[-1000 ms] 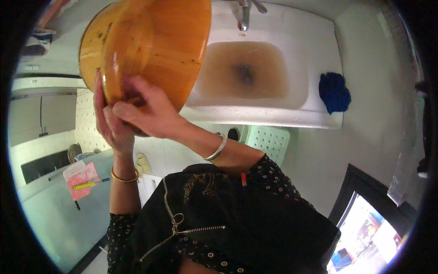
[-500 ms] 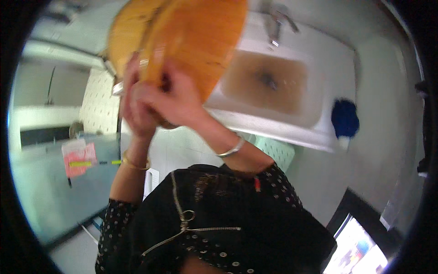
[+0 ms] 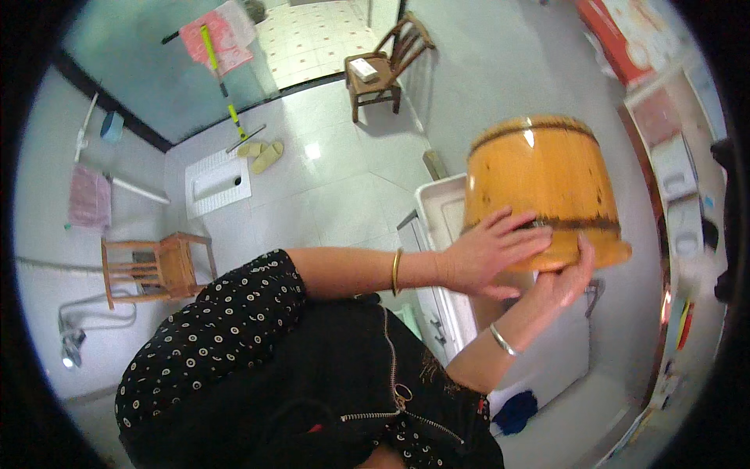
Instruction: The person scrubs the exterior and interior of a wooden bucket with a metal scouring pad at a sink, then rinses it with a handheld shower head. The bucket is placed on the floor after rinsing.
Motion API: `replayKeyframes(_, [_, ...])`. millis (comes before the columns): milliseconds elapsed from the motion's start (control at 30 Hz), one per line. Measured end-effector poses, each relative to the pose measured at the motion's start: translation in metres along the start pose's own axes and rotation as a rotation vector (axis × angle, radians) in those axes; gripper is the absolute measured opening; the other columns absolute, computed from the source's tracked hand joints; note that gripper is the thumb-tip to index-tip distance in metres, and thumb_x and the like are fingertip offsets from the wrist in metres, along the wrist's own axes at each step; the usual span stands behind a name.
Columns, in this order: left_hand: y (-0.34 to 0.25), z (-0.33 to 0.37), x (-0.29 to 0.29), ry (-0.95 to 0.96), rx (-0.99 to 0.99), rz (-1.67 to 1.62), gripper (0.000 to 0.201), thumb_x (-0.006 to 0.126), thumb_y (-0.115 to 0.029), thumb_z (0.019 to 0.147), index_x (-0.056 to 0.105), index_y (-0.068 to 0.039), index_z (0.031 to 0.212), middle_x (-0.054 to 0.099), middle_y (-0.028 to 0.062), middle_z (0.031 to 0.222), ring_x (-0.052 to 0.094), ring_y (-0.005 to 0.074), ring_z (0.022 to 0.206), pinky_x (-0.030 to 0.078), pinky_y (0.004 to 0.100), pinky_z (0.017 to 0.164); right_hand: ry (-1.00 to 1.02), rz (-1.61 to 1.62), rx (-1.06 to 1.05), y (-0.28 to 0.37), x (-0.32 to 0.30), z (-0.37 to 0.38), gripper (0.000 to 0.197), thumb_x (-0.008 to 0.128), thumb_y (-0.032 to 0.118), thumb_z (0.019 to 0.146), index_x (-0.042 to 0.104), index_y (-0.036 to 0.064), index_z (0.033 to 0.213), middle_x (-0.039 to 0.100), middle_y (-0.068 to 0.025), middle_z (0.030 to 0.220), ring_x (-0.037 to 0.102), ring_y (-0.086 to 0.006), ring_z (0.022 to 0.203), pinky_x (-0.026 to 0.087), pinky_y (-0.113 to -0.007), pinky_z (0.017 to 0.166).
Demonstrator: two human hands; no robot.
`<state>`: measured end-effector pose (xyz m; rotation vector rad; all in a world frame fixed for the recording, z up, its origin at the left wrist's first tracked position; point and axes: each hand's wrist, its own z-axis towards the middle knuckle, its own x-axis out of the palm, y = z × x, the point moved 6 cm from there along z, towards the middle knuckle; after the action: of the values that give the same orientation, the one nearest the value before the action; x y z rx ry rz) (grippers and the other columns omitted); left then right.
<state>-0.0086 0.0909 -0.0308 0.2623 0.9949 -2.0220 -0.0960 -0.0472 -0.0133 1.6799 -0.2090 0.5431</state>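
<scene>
Head cam, only view: wooden tub (image 3: 539, 184), orange-brown w/ dark hoops, is held up in the air at frame right, tilted, rim side toward upper left, base toward lower right. Left hand (image 3: 488, 254) lies flat on the tub's side wall, fingers spread wide, palm pressed on the wood near the lower dark hoop; gold bangle (image 3: 397, 271) on that wrist. Right hand (image 3: 566, 281) comes up from below, fingers splayed and cupped against the tub's bottom edge, thumb side partly hidden by the left hand; silver bracelet (image 3: 502, 339) on that wrist. Both hands touch the tub, neither wraps round a handle. Behind/below the tub: white sink (image 3: 441, 207), only its left rim shows, rest hidden by the tub and arms. Person wears black top w/ small ring pattern and a zip. Blue cloth (image 3: 516, 410) lies low, beside the sink base. Rest of room, well apart from the hands: wooden chair (image 3: 387, 66) at top w/ a small box on the seat, wooden stool (image 3: 156, 266) at left, pair of pale slippers (image 3: 262, 152) on the tiled floor (image 3: 336, 180), yellow-green mop stick (image 3: 223, 86) leaning by a pink towel (image 3: 215, 39), second pink towel (image 3: 90, 195) on the left wall.
</scene>
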Motion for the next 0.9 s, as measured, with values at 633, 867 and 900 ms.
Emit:
replayKeyframes(633, [-0.008, -0.158, -0.217, -0.550, -0.102, 0.217, 0.051, 0.062, -0.013, 0.081, 0.049, -0.008, 0.130, 0.047, 0.0076, 0.143, 0.035, 0.0333, 0.136, 0.023, 0.0553, 0.106, 0.151, -0.347, -0.215, -0.049, 0.211, -0.222, 0.049, 0.064, 0.014, 0.075, 0.052, -0.0038, 0.119, 0.057, -0.0169, 0.111, 0.060, -0.0295, 0.097, 0.053, -0.042, 0.082])
replayKeyframes(867, [0.030, -0.253, -0.332, -0.539, -0.236, 0.312, 0.067, 0.071, -0.026, 0.073, 0.047, -0.012, 0.135, 0.043, 0.0068, 0.146, 0.035, 0.0309, 0.136, 0.021, 0.0519, 0.106, 0.517, -0.336, 0.170, -0.164, 0.318, -0.268, 0.052, 0.064, 0.010, 0.073, 0.049, -0.0039, 0.120, 0.059, -0.0149, 0.108, 0.060, -0.0291, 0.099, 0.050, -0.042, 0.089])
replayKeyframes(900, [0.040, -0.273, -0.344, -0.529, -0.257, 0.310, 0.065, 0.071, -0.025, 0.074, 0.048, -0.013, 0.134, 0.041, 0.0075, 0.146, 0.035, 0.0307, 0.136, 0.025, 0.0509, 0.104, 0.645, -0.336, 0.259, -0.192, 0.331, -0.269, 0.049, 0.063, 0.009, 0.073, 0.050, -0.0037, 0.119, 0.059, -0.0146, 0.106, 0.060, -0.0290, 0.098, 0.050, -0.041, 0.089])
